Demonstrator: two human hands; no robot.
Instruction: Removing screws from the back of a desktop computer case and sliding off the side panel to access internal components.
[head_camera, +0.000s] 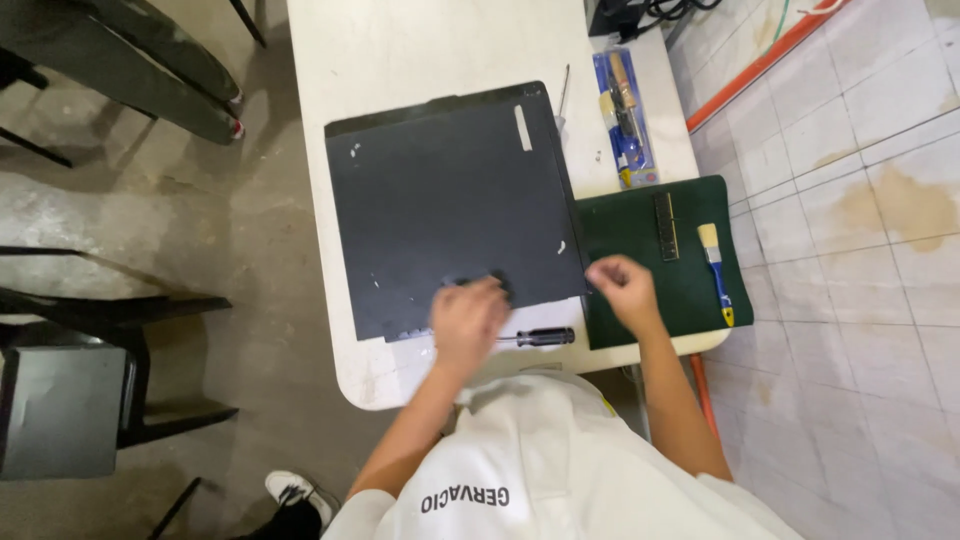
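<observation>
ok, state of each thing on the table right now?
black case: flat, side panel on
left hand: pressing on case's near edge
right hand: fingers closed, over green mat
screwdriver: lying loose by case
memory stick: flat on mat
brush: lying on mat

A white table (400, 60) stands on a grey floor. On it lie a black-handled screwdriver (540, 337), a green mat (690, 290) holding a dark memory stick (666, 227) and a blue-handled brush (716, 270), and a packaged tool (624, 115).
</observation>
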